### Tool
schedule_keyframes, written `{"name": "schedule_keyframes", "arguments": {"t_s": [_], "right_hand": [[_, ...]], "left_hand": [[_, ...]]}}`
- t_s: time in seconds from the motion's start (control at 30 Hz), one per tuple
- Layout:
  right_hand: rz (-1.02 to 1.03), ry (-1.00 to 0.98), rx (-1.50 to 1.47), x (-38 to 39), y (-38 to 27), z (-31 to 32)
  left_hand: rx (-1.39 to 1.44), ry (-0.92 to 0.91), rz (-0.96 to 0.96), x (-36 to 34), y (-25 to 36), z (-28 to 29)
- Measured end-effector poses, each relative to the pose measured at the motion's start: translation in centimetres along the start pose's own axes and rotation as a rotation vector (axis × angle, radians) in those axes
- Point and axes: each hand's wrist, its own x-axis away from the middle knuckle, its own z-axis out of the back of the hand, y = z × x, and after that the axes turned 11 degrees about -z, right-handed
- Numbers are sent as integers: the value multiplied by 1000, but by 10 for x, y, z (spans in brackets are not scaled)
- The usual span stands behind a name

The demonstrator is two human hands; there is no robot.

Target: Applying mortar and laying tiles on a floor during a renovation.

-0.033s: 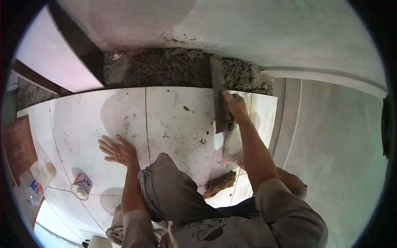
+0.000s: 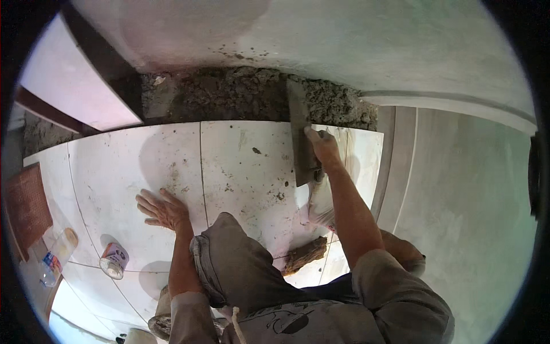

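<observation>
My right hand [image 2: 324, 150] is closed round the handle of a long, flat plastering trowel [image 2: 300, 137]. The trowel's far end rests on or just above the strip of rough wet mortar [image 2: 232, 94] along the wall, and its near end hangs over the white floor tiles [image 2: 246, 172]. Fingers spread, my left hand [image 2: 165, 210] is pressed flat on a tile, left of a dark joint line, and holds nothing. Crumbs and smears of mortar dot the tiles.
A grey wall [image 2: 321, 40] rises behind the mortar. On the left lean a white tile panel [image 2: 74, 74] and a reddish-brown textured board [image 2: 28, 206]. A can [image 2: 114, 259] and a plastic bottle [image 2: 60, 252] lie nearby. Beside my leg is a rough brown chunk [image 2: 306, 256].
The trowel and my right hand have shifted slightly to the left. My left hand stays in place on the tile.
</observation>
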Motion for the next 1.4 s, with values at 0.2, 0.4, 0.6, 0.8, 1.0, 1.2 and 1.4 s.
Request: {"name": "schedule_keyframes", "arguments": {"t_s": [0.2, 0.4, 0.6, 0.8, 1.0, 1.2, 1.4], "right_hand": [[-37, -14, -20, -1, 6, 0], [-199, 9, -185, -10, -12, 2], [307, -52, 174, 50, -33, -80], [359, -356, 279, 73, -103, -155], [237, -165, 53, 32, -84, -121], [7, 104, -91, -24, -13, -53], [-28, 26, -161, -22, 15, -2]], "left_hand": [[36, 7, 12, 1, 2, 1], [-9, 3, -1, -1, -2, -1], [14, 7, 14, -2, -2, -2], [3, 3, 18, -2, -5, -5], [7, -6, 19, -1, -3, -4], [-3, -1, 18, -1, -4, -3], [28, 31, -5, 0, -3, -3]]}}
